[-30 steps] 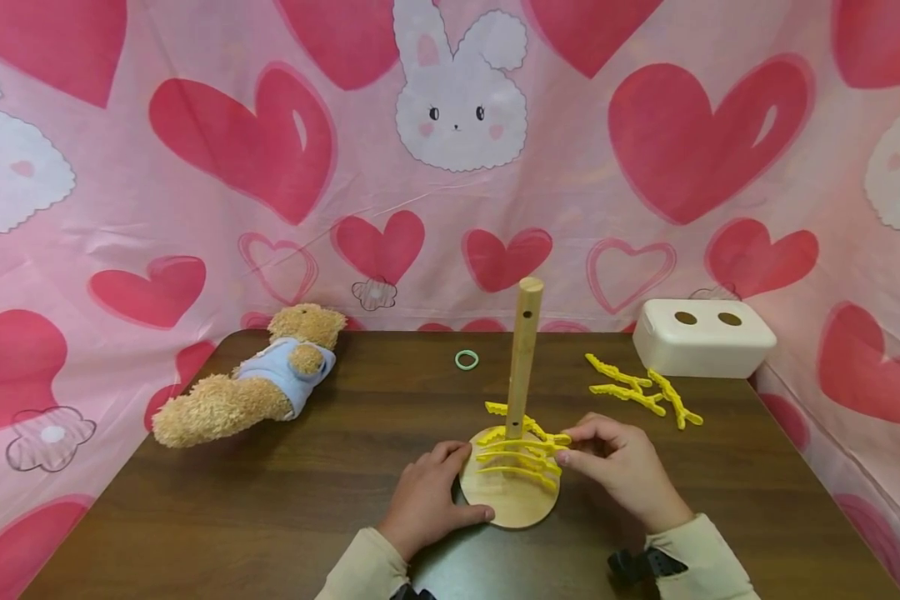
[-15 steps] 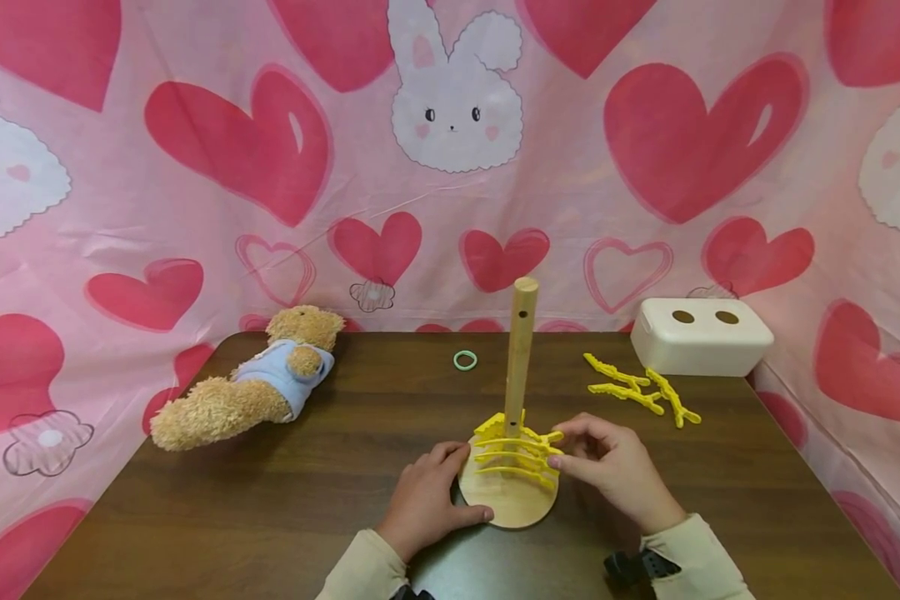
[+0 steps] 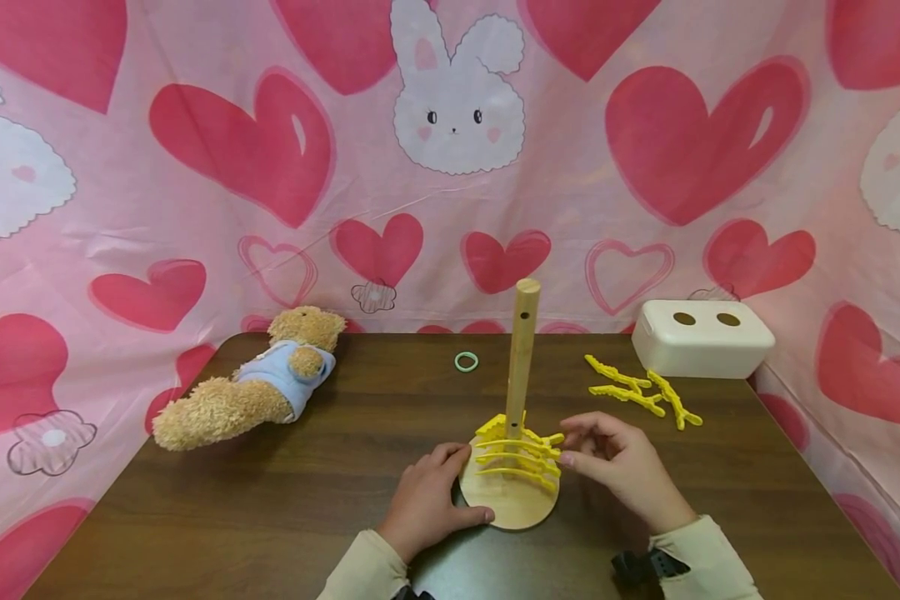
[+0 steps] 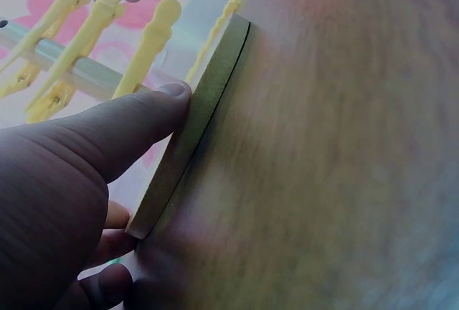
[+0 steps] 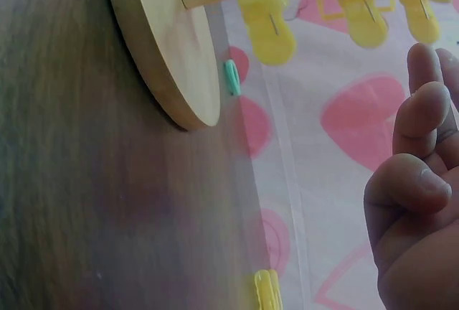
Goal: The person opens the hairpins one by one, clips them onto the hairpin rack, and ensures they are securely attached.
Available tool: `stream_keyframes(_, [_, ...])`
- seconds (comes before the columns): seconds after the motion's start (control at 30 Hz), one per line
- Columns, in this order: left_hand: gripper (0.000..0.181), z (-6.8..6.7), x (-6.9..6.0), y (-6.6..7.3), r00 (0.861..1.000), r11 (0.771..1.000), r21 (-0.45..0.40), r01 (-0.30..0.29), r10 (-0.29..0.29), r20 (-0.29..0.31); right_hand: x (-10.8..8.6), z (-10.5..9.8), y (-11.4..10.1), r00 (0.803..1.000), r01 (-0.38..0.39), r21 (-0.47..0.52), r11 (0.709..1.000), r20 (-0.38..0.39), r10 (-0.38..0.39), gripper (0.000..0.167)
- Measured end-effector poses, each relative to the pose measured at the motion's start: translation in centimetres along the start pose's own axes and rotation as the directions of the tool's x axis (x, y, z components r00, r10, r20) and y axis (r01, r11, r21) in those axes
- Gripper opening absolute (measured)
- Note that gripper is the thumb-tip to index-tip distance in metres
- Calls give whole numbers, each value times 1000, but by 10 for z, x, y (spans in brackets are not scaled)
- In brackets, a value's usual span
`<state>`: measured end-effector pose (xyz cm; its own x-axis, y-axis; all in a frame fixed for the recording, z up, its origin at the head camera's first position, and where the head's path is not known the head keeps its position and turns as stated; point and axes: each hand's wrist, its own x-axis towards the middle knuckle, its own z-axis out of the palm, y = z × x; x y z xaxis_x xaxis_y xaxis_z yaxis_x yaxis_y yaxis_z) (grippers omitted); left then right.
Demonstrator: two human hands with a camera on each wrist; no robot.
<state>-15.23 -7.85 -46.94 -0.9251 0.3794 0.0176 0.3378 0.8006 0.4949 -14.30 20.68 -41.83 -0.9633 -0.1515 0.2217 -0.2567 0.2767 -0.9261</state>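
Observation:
An upright wooden post (image 3: 521,358) rises from a round wooden base (image 3: 513,515) on the table. Several yellow alligator hair clips (image 5: 267,26) are clamped on the post's lower part, their handles pointing mostly right. My left hand (image 3: 431,500) grips the rim of the base, thumb on the near side and fingers round the left side. My right hand (image 3: 630,473) is just right of the clips, fingers loosely bent and holding nothing. In the right wrist view its fingertips (image 5: 423,62) lie close below the uppermost clip handle, and thumb and fingers are apart.
Three loose yellow clips (image 3: 675,402) lie right of the stand, in front of a white box (image 3: 701,354) with two round holes. A green ring (image 3: 466,361) lies behind the stand. A teddy bear (image 3: 270,379) in a blue top lies at the left on the brown table (image 3: 270,517).
The uppermost clip has swung against the post and stays clamped there. My right fingers have let go of it and drawn slightly right. My left hand has stayed on the base.

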Motion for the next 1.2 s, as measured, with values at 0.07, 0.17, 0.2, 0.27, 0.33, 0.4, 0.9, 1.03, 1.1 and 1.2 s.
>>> stream_keyframes(0.07, [95, 0, 0, 0, 1000, 1000, 0, 0, 0, 0, 0, -3, 0, 1000, 10, -10, 1000, -8, -10, 29])
stream_keyframes(0.17, [96, 0, 0, -1, 1000, 1000, -1, 2, -2, 0, 0, -6, 1, 999, 31, -41, 999, -28, -32, 25])
stream_keyframes(0.2, [96, 0, 0, -1, 1000, 1000, -1, 4, -4, 0, 0, -8, 1, 999, 37, -55, 998, -35, -39, 25])
stream_keyframes(0.27, [96, 0, 0, -1, 1000, 1000, -1, 6, -6, 0, 1, -11, 3, 998, 37, -89, 995, -54, -42, 24])
stream_keyframes(0.33, [96, 0, 0, -1, 1000, 1000, 1, 7, -7, -2, 2, -15, 4, 996, 27, -132, 991, -82, -38, 24])
stream_keyframes(0.4, [96, 0, 0, -1, 1000, 1000, 8, 5, -4, -7, 3, -19, 6, 992, -1, -181, 983, -121, -21, 24])
stream_keyframes(0.9, [95, 0, 1, 0, 1000, 1000, 22, 5, -4, -12, 9, -33, 24, 873, -182, -289, 940, -488, 19, 35])
stream_keyframes(1.03, [95, 0, 1, 0, 1000, 1000, 17, 5, -5, -7, 10, -39, 34, 800, -208, -236, 949, -600, 26, 44])
stream_keyframes(1.1, [94, 0, 0, 1, 1000, 1000, 14, 4, -4, -5, 10, -43, 40, 762, -238, -199, 951, -645, 56, 48])
stream_keyframes(1.2, [94, 0, 0, 1, 1000, 1000, 11, 3, -3, -7, 10, -51, 49, 700, -311, -131, 941, -702, 133, 51])
